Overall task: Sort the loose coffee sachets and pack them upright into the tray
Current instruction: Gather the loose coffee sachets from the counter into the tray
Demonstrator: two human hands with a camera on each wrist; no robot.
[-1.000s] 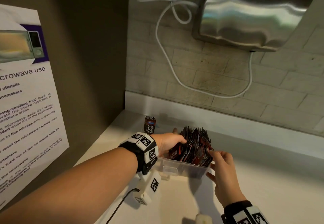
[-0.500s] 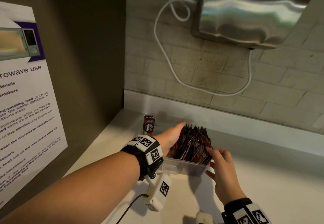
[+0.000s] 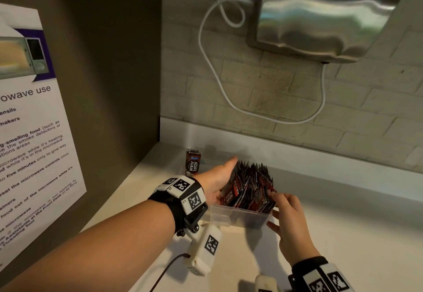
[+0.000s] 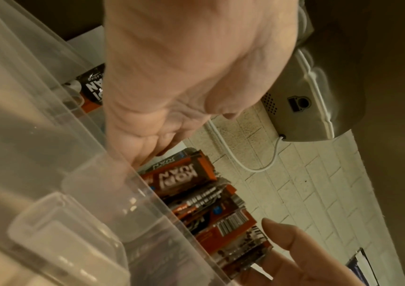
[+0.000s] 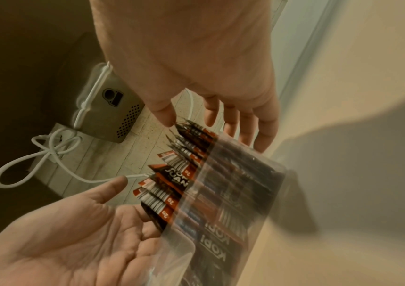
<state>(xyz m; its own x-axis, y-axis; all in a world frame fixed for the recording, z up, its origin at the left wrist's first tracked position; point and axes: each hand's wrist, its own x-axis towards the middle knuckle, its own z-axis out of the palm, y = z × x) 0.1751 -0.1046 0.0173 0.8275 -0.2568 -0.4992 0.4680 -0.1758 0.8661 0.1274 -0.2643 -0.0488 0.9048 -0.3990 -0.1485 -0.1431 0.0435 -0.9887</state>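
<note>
Clear tray (image 3: 240, 217) wall blurs the sachets' (image 3: 249, 184) lower halves.

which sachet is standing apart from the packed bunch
The lone sachet at the tray's far left end, beyond the left hand; the bunched sachets lean together.

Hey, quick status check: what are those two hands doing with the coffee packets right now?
Left hand flat against the packets, right hand at their other end. Packets upright in the clear tray. One packet stands apart behind. Nothing blocking.
</note>
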